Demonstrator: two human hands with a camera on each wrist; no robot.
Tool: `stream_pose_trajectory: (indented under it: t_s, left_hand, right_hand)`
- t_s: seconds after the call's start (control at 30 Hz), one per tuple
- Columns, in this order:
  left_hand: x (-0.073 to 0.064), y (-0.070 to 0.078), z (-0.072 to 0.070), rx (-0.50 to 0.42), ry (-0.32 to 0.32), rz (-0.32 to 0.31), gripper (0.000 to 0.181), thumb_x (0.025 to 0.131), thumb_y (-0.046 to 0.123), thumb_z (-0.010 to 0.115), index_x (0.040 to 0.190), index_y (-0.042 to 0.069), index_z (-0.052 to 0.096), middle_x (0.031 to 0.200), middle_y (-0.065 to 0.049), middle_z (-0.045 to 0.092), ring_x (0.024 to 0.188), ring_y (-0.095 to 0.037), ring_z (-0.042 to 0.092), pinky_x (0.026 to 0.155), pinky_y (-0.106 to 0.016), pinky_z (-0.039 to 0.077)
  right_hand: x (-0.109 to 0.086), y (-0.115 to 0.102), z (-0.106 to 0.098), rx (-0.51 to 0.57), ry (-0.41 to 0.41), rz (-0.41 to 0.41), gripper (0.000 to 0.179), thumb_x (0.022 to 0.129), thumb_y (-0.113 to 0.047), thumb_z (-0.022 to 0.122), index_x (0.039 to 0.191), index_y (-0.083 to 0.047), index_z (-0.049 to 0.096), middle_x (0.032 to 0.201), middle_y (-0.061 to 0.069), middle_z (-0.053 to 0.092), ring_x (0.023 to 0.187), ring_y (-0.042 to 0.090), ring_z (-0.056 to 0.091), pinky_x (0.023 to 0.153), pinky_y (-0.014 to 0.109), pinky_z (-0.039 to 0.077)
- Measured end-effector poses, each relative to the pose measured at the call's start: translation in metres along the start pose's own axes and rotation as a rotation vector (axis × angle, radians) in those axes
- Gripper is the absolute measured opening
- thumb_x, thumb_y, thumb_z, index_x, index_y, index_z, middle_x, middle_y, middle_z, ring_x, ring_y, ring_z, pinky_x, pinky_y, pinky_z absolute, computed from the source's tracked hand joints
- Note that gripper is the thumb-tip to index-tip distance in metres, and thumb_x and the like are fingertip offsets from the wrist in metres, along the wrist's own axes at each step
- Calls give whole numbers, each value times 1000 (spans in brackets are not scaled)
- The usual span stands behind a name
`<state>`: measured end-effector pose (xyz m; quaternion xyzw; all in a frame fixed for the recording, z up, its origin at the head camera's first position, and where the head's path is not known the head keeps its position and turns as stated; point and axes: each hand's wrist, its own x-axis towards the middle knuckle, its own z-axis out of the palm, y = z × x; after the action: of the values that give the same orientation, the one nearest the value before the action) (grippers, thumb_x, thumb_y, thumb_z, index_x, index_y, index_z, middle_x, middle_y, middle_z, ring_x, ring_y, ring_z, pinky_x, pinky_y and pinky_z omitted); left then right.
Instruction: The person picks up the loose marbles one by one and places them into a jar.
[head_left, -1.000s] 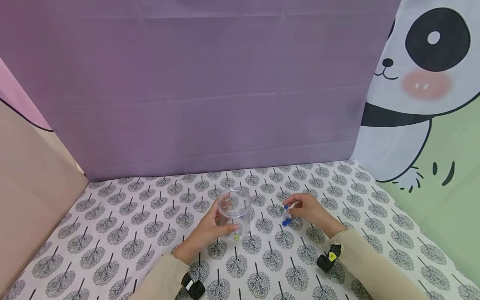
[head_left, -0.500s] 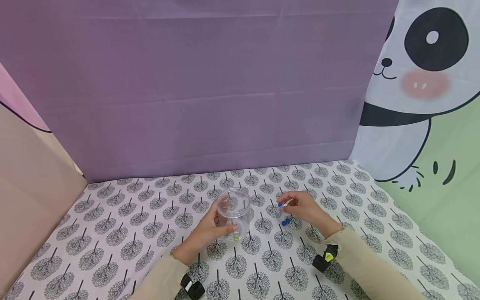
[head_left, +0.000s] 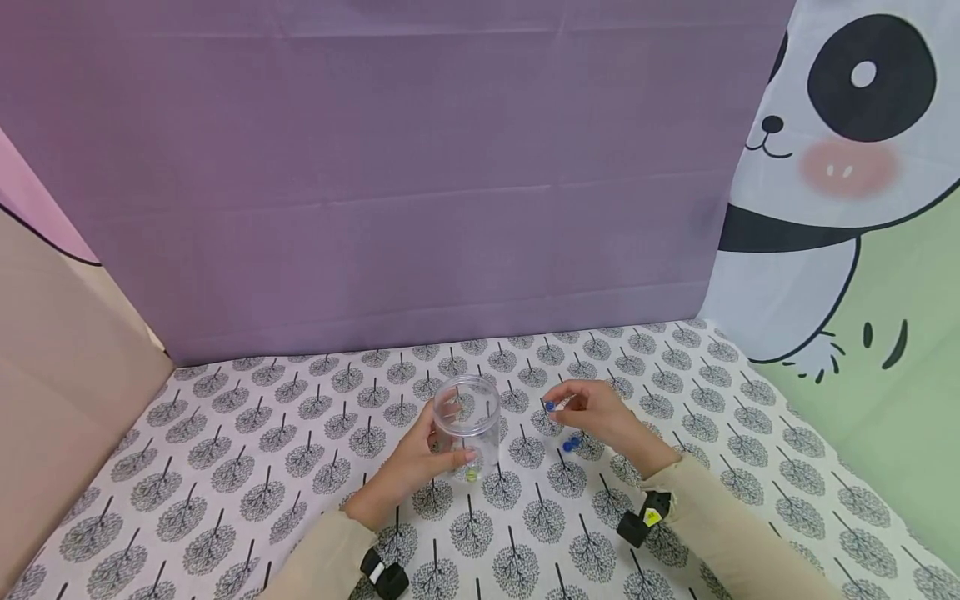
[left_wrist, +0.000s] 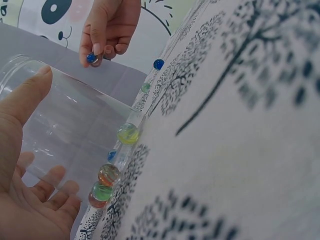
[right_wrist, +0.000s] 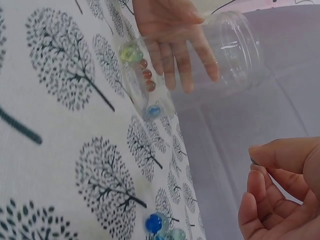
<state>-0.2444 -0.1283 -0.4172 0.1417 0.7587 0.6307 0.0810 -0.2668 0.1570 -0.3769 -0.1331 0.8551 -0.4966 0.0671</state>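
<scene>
A clear open-topped jar point(head_left: 483, 446) stands upright on the cloth, and my left hand point(head_left: 420, 458) grips its near left side. Through its wall in the left wrist view, several glass marbles show at the bottom, among them a yellow one point(left_wrist: 128, 134), a green one point(left_wrist: 102, 191) and an orange one point(left_wrist: 109, 174). Above the cloth, right of the jar, my right hand point(head_left: 596, 412) pinches a blue marble point(left_wrist: 91, 58) between thumb and fingertips. In the right wrist view that marble is mostly hidden by the fingers.
Loose marbles lie on the cloth right of the jar: blue point(head_left: 572, 443) and, in the right wrist view, a pale green one point(right_wrist: 176, 234). The tree-print cloth point(head_left: 300, 517) covers the table. A purple backdrop point(head_left: 435, 183) rises behind, with a panda-print wall point(head_left: 787, 292) at right.
My right hand has lifted the blue marble slightly and carried it left, toward the jar. My left hand and the jar have stayed in place.
</scene>
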Motion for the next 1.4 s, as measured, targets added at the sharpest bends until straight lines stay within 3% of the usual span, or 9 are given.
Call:
stream_pose_trajectory:
  t_s: [0.5,0.67,0.83,1.07,1.2,1.4]
  left_hand:
    - [1,-2,-1,15,-4,4,91,74,19,79,147,28,25,147,-9,36,122,-32,45,102,-58,35]
    - [1,-1,-1,13,-11,13,91,75,19,79,148,26,25,148,-10,35,123,-32,44,101,-58,35]
    - [1,-1,-1,5,-13,0,91,75,18,79,147,28,25,147,-9,36,122,-31,45,101,-57,35]
    - [3,-2,-1,4,-26,15,91,75,17,79,147,29,24,148,-10,34,126,-32,43,107,-55,30]
    - [3,-2,-1,4,-22,11,91,75,17,79,148,28,24,147,-10,36,124,-32,44,104,-56,33]
    - [2,-1,-1,-10,-16,1,90,75,18,79,147,30,26,147,-10,37,123,-32,44,101,-57,36]
  right_hand:
    - [0,-14,7,40,-12,3,22,86,-12,67,107,-12,66,89,15,63,85,36,57,68,40,51]
    - [1,-18,9,62,-22,-10,23,86,-10,66,109,-9,65,88,18,62,86,40,56,65,39,50]
    - [3,-23,12,78,-31,-18,28,86,-14,67,113,-5,64,84,11,62,86,40,55,65,36,49]
    - [5,-29,14,82,-39,-44,28,87,-16,67,114,-8,64,88,19,62,85,41,54,65,36,47]
    - [7,-34,16,88,-35,-49,28,86,-18,68,113,-9,65,84,13,62,83,38,54,64,34,46]
    - [8,-41,21,99,-30,-51,25,86,-18,68,111,-14,67,81,4,61,75,22,54,62,27,44]
